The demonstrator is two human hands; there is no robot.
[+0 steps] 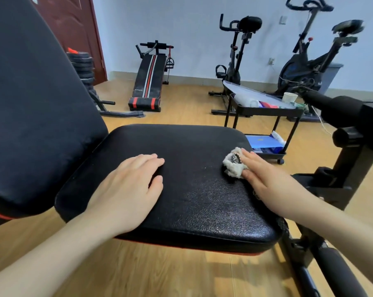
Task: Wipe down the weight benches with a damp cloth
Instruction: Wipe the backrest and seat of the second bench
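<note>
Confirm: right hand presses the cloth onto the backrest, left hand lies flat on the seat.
No: the head view shows the right hand pressing the cloth onto the seat, not the backrest. The left hand lies flat there.

the middle of the seat pad (192, 189) lies bare between the left hand (129, 189), flat on its left part, and the right hand (267, 179), pressing a cloth (233, 166) near the right edge. the raised backrest (31, 103) walls off the left side. just right of the pad stand a black frame post (352, 168) and a padded roller (339, 108). past the far edge is open floor (181, 108), then a cart (264, 112) at far right.
</note>
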